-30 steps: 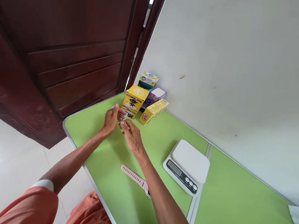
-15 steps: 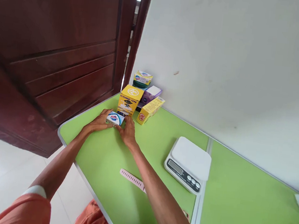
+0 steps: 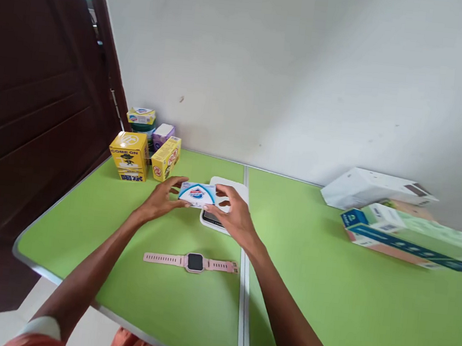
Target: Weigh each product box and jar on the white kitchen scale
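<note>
Between my two hands I hold a white and blue soap box (image 3: 197,194) by its short ends, raised above the table. My left hand (image 3: 163,198) grips its left end, thumb along the lower edge. At the right end, my right hand (image 3: 233,210) pinches it between thumb and fingers. Behind the box and partly hidden by it and my right hand lies a white kitchen scale (image 3: 239,191). Closer to me, a pink smartwatch (image 3: 194,263) lies flat with its strap stretched out.
At the back left stand a yellow "COME ON" box (image 3: 128,157), a smaller yellow box (image 3: 165,158), a purple box (image 3: 163,134) and another soap box (image 3: 141,115) on a green container. Blurred cartons (image 3: 406,235) lie at the right. A metal seam (image 3: 244,295) divides the green table.
The soap box has been lifted from beside the yellow box and carried right, toward the scale, in both hands. My view has swung right, bringing the whole watch and the cartons into sight.
</note>
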`<move>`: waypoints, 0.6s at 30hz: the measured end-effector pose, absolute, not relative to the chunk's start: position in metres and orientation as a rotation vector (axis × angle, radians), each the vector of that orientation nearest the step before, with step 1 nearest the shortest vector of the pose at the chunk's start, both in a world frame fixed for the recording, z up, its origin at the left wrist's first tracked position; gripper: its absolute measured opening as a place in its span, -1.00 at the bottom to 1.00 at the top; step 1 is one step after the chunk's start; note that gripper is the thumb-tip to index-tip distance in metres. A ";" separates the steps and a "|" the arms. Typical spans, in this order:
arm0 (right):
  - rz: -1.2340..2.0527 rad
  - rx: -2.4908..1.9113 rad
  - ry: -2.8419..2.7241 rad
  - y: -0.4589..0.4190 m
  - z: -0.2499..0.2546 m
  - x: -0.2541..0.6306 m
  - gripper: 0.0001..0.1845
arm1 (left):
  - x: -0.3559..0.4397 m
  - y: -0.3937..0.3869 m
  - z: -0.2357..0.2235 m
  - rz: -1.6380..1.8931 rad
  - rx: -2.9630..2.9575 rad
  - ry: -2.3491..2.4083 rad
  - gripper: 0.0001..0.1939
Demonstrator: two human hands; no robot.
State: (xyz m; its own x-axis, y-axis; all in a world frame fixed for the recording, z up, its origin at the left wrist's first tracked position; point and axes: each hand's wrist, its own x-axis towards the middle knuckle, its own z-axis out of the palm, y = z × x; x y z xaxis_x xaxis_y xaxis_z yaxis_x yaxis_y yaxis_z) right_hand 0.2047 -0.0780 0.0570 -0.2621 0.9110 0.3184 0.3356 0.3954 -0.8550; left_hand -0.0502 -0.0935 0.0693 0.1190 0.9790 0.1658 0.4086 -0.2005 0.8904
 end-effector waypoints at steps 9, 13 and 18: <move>0.711 -1.379 -1.602 -0.053 0.014 0.281 -0.28 | 0.038 -0.028 0.037 1.002 1.864 1.227 -0.31; 0.779 -1.328 -1.495 -0.052 -0.002 0.279 -0.14 | 0.035 -0.023 0.023 1.008 1.847 1.243 -0.11; 0.778 -1.267 -1.121 -0.052 -0.012 0.274 -0.21 | 0.031 -0.020 -0.006 1.254 1.534 1.277 -0.03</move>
